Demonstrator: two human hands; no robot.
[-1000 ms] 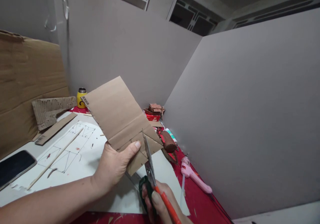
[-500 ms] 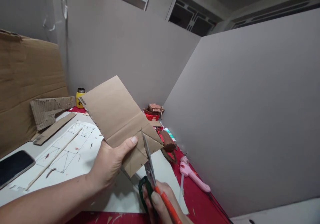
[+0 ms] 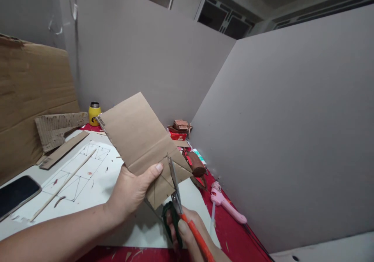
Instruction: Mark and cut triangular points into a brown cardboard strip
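Observation:
My left hand [image 3: 131, 188] grips a piece of brown cardboard [image 3: 140, 133] by its lower left edge, thumb on top and the fingers hidden beneath. Pencil lines cross the lower part of the cardboard, below a crease. My right hand [image 3: 189, 231] is wrapped round a pair of scissors [image 3: 176, 199] with one orange and one dark green handle. The scissor blades reach into the cardboard's lower edge along a cut, their tips close to where drawn lines meet. Both hands hold their things above a white sheet on the table.
A paper with a drawn truss pattern [image 3: 96, 155] lies at left, a thin wooden stick [image 3: 64, 184] across it. Nearby are a phone [image 3: 19, 196], a cardboard strip [image 3: 64, 151] and a yellow bottle [image 3: 94, 116]. At right lie a pink glue gun [image 3: 226, 205] and a brown cylinder [image 3: 197, 166].
The cardboard, with my left hand, has shifted slightly right and down in view. The scissors have moved slightly with it, their blades still in the cut.

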